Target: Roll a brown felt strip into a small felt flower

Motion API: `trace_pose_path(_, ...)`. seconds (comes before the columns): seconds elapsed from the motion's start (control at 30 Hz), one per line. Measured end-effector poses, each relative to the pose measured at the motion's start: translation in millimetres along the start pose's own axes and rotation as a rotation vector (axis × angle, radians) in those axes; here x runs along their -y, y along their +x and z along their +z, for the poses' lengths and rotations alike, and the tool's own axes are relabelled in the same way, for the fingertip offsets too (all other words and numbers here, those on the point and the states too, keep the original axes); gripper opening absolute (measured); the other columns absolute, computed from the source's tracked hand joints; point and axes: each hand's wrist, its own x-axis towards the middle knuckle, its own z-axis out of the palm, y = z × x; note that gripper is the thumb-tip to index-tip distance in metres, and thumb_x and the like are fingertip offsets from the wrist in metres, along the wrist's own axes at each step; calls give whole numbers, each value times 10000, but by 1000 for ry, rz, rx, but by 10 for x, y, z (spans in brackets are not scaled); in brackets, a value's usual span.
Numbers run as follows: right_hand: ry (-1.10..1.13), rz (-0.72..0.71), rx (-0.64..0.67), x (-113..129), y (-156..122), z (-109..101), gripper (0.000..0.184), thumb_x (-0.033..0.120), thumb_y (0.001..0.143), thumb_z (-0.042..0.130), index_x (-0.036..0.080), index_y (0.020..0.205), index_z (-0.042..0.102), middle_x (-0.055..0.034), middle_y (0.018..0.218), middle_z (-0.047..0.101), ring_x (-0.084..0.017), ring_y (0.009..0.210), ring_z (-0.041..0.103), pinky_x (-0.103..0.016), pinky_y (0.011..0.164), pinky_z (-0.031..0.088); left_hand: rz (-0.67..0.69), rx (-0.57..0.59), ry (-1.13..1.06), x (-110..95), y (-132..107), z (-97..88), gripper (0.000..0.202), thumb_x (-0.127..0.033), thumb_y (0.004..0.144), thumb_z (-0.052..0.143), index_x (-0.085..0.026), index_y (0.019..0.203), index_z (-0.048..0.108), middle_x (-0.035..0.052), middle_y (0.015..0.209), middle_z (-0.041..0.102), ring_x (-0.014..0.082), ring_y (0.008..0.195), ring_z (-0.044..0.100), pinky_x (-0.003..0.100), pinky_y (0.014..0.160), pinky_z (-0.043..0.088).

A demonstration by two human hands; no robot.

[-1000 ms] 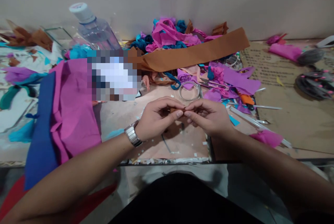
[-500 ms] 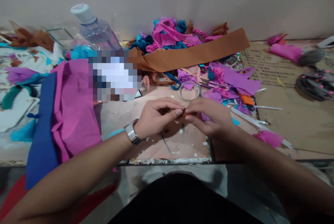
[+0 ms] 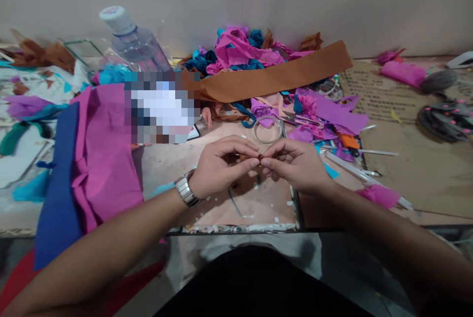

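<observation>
My left hand (image 3: 221, 165), with a metal watch on its wrist, pinches a small piece of brown crepe paper (image 3: 245, 157). Meeting it fingertip to fingertip, my right hand (image 3: 295, 163) pinches the same piece at its right end. Most of the piece is hidden by my fingers. Just behind my hands a roll of clear tape (image 3: 267, 129) lies on the table. A long strip of brown crepe paper (image 3: 281, 78) stretches across the scraps farther back.
Pink crepe paper (image 3: 109, 154) and a blue sheet (image 3: 61, 184) hang over the front edge at left. A clear bottle (image 3: 140, 48) stands behind a blurred-out patch. Small scissors (image 3: 303, 120), an orange cutter (image 3: 349, 141) and clear sticks (image 3: 354, 169) lie to the right, near cardboard (image 3: 410, 159).
My right hand has turned, its fingers curling in and its thumb now pressing against the brown piece beside my left fingertips. My left hand has barely moved.
</observation>
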Motion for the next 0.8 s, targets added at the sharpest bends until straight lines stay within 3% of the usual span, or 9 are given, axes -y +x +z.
trace_pose_path(0.07,-172,-137,-17,-12,-9,-28,279,446,881,832,189,891,726,-30,734,757,-141,585,690,-250,524,552,-66,-7,-54,21,0,1,95,-248,833,873,-193,894,826,88,975,816,174,929,767,302,835,635)
trace_pose_path(0.2,-647,-600,55,-58,-28,-159,77,296,977,728,239,971,780,-48,914,815,-178,832,767,-291,757,615,-238,35,-181,90,-13,6,145,-295,815,890,-188,886,821,78,941,816,156,858,758,269,764,626)
trace_pose_path(0.3,-816,-767,174,-81,-46,-243,181,194,992,672,284,1120,764,-50,1122,817,-203,1030,773,-325,900,622,-308,70,-233,117,-23,12,175,-320,822,883,-175,890,812,84,938,816,151,797,755,263,704,619)
trace_pose_path(0.4,-664,-576,141,-62,-62,-206,84,318,982,717,255,1033,740,-54,1001,805,-196,919,768,-319,838,627,-199,47,-120,89,-29,9,131,-286,830,866,-176,869,806,82,916,810,158,808,753,273,720,619)
trace_pose_path(0.47,-374,-267,110,-40,-60,-122,236,445,989,703,225,1071,678,-52,926,777,-175,800,758,-291,725,626,-61,24,9,49,-33,1,70,-229,838,844,-189,885,810,77,922,806,158,834,752,277,751,617)
trace_pose_path(0.53,-4,46,174,-25,-43,-30,374,576,1004,633,235,1144,575,-10,817,749,-162,658,746,-266,579,607,68,17,109,9,-37,-8,83,-176,841,824,-198,921,813,75,939,807,157,851,754,280,772,615)
trace_pose_path(0.6,213,229,252,-21,-16,35,467,628,940,702,231,1115,530,9,752,744,-163,575,733,-244,491,578,149,27,161,-22,-42,-12,118,-150,839,813,-198,947,810,78,953,808,156,860,757,279,779,613)
trace_pose_path(0.67,297,279,261,-21,8,62,492,578,861,819,211,1059,558,2,747,761,-155,564,733,-232,482,576,177,39,180,-40,-45,-11,116,-150,839,809,-196,946,802,77,948,803,156,854,753,279,773,610)
trace_pose_path(0.8,199,169,155,-42,-3,39,377,480,859,852,172,945,651,-33,764,788,-158,643,762,-259,583,621,76,39,139,-38,-49,0,77,-187,845,818,-189,914,785,72,930,788,156,852,737,280,770,602)
